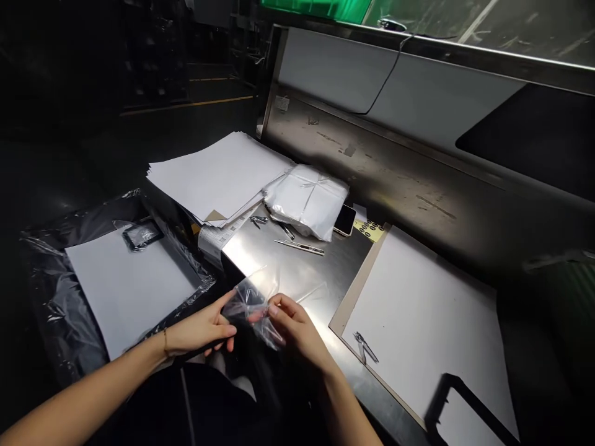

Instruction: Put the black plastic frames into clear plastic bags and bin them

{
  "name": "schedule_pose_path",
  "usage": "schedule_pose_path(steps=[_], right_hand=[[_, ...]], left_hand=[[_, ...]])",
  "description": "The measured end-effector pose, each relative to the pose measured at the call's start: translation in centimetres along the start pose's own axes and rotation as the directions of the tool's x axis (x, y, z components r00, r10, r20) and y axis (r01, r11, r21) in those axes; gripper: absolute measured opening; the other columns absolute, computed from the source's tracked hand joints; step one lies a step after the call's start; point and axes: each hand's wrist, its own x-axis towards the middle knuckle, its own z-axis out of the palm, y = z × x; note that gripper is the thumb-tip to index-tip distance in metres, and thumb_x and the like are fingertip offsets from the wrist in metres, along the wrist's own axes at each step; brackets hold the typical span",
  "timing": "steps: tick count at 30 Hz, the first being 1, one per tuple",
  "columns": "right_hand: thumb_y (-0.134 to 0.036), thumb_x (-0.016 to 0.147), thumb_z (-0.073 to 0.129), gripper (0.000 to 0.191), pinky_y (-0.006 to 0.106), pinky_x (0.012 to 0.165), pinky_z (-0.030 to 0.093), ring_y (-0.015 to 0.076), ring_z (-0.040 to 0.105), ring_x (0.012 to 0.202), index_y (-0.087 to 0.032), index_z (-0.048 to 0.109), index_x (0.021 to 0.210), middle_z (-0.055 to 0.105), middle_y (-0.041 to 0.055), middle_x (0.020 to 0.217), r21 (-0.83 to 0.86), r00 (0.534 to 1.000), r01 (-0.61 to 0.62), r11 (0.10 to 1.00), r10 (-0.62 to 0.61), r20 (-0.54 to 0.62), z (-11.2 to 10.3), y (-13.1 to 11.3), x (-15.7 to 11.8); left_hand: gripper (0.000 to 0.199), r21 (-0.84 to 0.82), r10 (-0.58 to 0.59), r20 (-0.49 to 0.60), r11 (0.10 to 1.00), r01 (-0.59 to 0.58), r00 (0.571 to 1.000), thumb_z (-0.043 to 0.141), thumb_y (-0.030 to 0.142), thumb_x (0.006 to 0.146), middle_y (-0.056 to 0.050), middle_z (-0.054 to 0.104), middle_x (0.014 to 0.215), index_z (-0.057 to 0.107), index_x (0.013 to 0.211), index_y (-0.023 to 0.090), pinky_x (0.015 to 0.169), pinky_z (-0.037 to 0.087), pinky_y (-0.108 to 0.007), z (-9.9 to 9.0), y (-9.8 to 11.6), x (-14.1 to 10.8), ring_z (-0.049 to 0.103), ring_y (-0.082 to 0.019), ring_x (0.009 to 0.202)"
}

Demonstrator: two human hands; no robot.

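Observation:
A clear plastic bag (255, 298), thin and crumpled, hangs over the near edge of the metal table. My right hand (297, 328) pinches it between thumb and fingertips. On the other side, my left hand (199, 331) has its thumb and index finger apart; the index fingertip reaches the bag's left edge, and the other fingers are curled. Past the bag, a silver pen-like tool (300, 247) lies on the table. A tied stack of clear plastic bags (309, 198) sits behind it.
Left is a plastic-lined bin (41, 297) holding a white sheet (125, 291) and a dark-framed part (142, 235). White sheets (223, 167) are stacked behind. Nippers (365, 347) and a black frame (446, 396) lie on the right-hand white board (432, 316). A phone (344, 220) sits beyond.

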Motion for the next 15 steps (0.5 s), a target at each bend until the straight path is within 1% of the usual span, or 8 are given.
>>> schedule_pose_path(steps=[2, 4, 5, 7, 9, 11, 13, 15], right_hand=[[-0.034, 0.077, 0.052, 0.019, 0.023, 0.047, 0.026, 0.0084, 0.034, 0.048, -0.018, 0.049, 0.068, 0.052, -0.0008, 0.06, -0.165, 0.996, -0.016, 0.986, 0.031, 0.088, 1.3, -0.3, 0.1], [-0.03, 0.076, 0.053, 0.014, 0.026, 0.055, 0.029, 0.0118, 0.04, 0.059, -0.018, 0.055, 0.068, 0.05, 0.0, 0.064, -0.395, 0.995, 0.052, 0.917, -0.012, 0.104, 1.6, -0.1, -0.3], [-0.028, 0.077, 0.052, 0.012, 0.026, 0.057, 0.03, 0.013, 0.041, 0.062, -0.019, 0.055, 0.07, 0.049, 0.0006, 0.067, -0.547, 0.993, 0.105, 0.831, -0.06, 0.099, 1.5, 0.3, -0.7], [-0.027, 0.08, 0.046, 0.012, 0.028, 0.056, 0.033, 0.0149, 0.044, 0.062, -0.02, 0.054, 0.075, 0.05, 0.0029, 0.071, -0.816, 0.983, 0.169, 0.553, -0.152, 0.101, 1.1, 1.9, -1.6], [-0.025, 0.082, 0.042, 0.012, 0.029, 0.054, 0.038, 0.0171, 0.049, 0.062, -0.02, 0.052, 0.079, 0.054, 0.0063, 0.073, -0.924, 0.969, 0.188, 0.332, -0.216, 0.119, 1.3, 4.5, -2.7], [-0.023, 0.082, 0.042, 0.009, 0.029, 0.056, 0.043, 0.0184, 0.054, 0.066, -0.02, 0.05, 0.084, 0.058, 0.0076, 0.076, -0.923, 0.961, 0.181, 0.341, -0.263, 0.091, 2.5, 7.8, -3.9], [-0.026, 0.081, 0.045, 0.009, 0.026, 0.058, 0.046, 0.0183, 0.058, 0.07, -0.024, 0.05, 0.088, 0.062, 0.0053, 0.079, -0.89, 0.965, 0.161, 0.427, -0.256, 0.052, 4.9, 10.9, -4.7], [-0.03, 0.079, 0.048, 0.005, 0.024, 0.057, 0.046, 0.0165, 0.058, 0.062, -0.025, 0.051, 0.077, 0.063, 0.0004, 0.07, -0.824, 0.983, 0.165, 0.543, -0.161, 0.091, 7.7, 13.1, -5.1]], left_hand=[[0.039, -0.009, -0.019, -0.037, 1.0, 0.019, 0.999, 0.05, 0.03, 0.075, 0.001, 0.053, 0.057, 0.043, 0.11, 0.015, 0.036, 0.028, -0.015, -1.2, -0.9, 0.0, 0.038, -0.006, 0.042], [0.021, -0.019, -0.029, -0.083, 0.999, 0.027, 0.996, 0.049, 0.034, 0.075, 0.001, 0.051, 0.056, 0.049, 0.08, 0.014, 0.035, 0.026, -0.014, -2.7, -1.9, -0.7, 0.036, -0.005, 0.041], [0.022, -0.026, -0.031, -0.106, 0.999, 0.028, 0.994, 0.047, 0.036, 0.076, 0.001, 0.051, 0.056, 0.045, 0.073, 0.015, 0.035, 0.026, -0.014, -3.5, -2.3, -1.1, 0.036, -0.005, 0.041], [0.024, -0.034, -0.036, -0.142, 0.999, 0.032, 0.989, 0.046, 0.039, 0.077, 0.002, 0.052, 0.057, 0.042, 0.071, 0.016, 0.035, 0.028, -0.015, -4.8, -3.1, -2.0, 0.036, -0.005, 0.04], [0.026, -0.034, -0.039, -0.154, 0.999, 0.035, 0.987, 0.045, 0.041, 0.077, 0.002, 0.051, 0.058, 0.043, 0.073, 0.015, 0.036, 0.031, -0.016, -5.9, -3.6, -2.7, 0.037, -0.006, 0.041], [0.025, -0.035, -0.045, -0.137, 0.999, 0.04, 0.99, 0.046, 0.039, 0.076, 0.001, 0.051, 0.059, 0.045, 0.077, 0.014, 0.037, 0.032, -0.016, -6.7, -3.6, -3.1, 0.037, -0.006, 0.044], [0.024, -0.041, -0.059, -0.097, 0.998, 0.056, 0.994, 0.049, 0.036, 0.076, -0.001, 0.053, 0.062, 0.046, 0.082, 0.013, 0.038, 0.034, -0.017, -7.7, -3.5, -3.3, 0.039, -0.007, 0.048], [0.025, -0.045, -0.087, -0.03, 0.995, 0.086, 0.996, 0.053, 0.032, 0.073, -0.003, 0.055, 0.068, 0.047, 0.088, 0.013, 0.042, 0.038, -0.018, -8.9, -3.4, -3.5, 0.041, -0.009, 0.053]])
